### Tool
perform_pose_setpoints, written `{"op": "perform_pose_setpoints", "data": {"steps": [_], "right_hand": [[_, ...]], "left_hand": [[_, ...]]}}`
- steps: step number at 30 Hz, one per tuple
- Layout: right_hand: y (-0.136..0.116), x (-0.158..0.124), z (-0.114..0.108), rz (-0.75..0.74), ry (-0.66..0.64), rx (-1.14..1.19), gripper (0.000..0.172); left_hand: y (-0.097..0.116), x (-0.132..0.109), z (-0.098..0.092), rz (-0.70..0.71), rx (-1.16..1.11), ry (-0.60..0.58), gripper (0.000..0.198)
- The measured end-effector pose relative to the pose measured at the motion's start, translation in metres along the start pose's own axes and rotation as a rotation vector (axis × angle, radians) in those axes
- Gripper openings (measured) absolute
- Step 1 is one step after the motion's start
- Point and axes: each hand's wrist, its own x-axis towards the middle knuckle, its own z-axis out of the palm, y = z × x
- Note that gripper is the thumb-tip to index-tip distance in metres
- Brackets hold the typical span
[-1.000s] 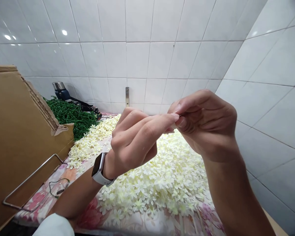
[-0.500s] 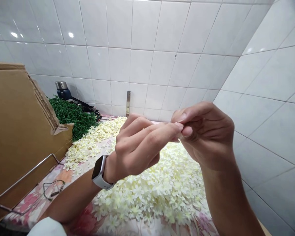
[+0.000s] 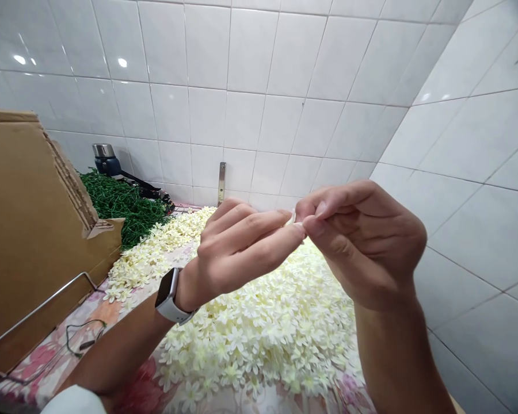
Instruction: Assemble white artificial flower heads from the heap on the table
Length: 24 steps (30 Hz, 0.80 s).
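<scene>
My left hand [image 3: 246,247], with a watch [image 3: 169,294] on its wrist, is closed in a pinch. The pale edge of a small artificial flower [image 3: 292,218] shows between its fingertips; most of it is hidden. My right hand [image 3: 362,238] meets it fingertip to fingertip, thumb pressed against the forefinger. Whatever lies in that pinch cannot be made out. Beneath both hands spreads a heap of cream-white artificial flowers [image 3: 263,328] on a floral tablecloth [image 3: 144,385].
A cardboard box [image 3: 30,213] stands at the left, with a bent metal wire frame [image 3: 38,313] in front. Behind it are a pile of green plastic stems [image 3: 125,210] and a dark blue flask [image 3: 106,161]. A metal strip [image 3: 221,183] leans on the tiled wall [image 3: 242,57].
My right thumb has closed against the forefinger, and its fingertips have shifted slightly left. A pale flower edge now shows between my left fingers. The view has turned a little.
</scene>
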Motion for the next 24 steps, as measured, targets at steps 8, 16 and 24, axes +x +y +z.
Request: {"op": "perform_pose_setpoints", "data": {"steps": [8,16,24], "right_hand": [[0.010,0.002,-0.009,-0.079,0.038,-0.188,0.016],[0.027,0.004,-0.017,-0.066,-0.001,-0.352,0.019],[0.038,0.006,-0.024,-0.096,-0.062,-0.525,0.023]], "left_hand": [[-0.006,-0.002,0.001,-0.071,0.021,0.033,0.018],[-0.023,-0.017,0.018,-0.310,-0.035,0.138,0.019],[-0.026,-0.022,0.029,-0.938,-0.492,0.288,0.013]]}}
